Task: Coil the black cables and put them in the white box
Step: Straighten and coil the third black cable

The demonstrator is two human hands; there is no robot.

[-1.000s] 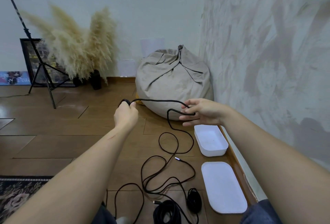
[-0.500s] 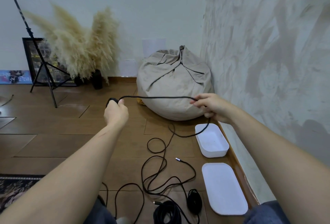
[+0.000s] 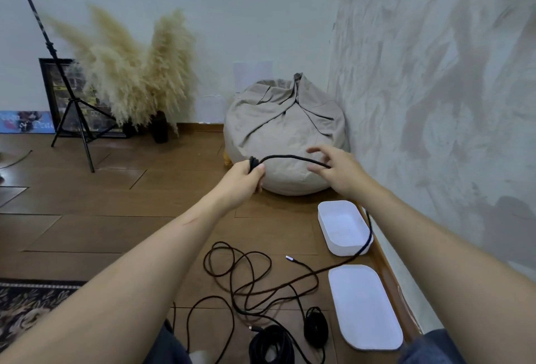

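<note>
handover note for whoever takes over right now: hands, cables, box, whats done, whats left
Left hand grips a few finished loops of the black cable. Right hand has its fingers spread, with the cable running under it.
The rest of that cable hangs past the white box into a loose tangle on the floor.
Done: coiled bundles lie on the floor. The box is empty, with its lid off beside it.
Left: finish this coil, then box all the cables.
</note>
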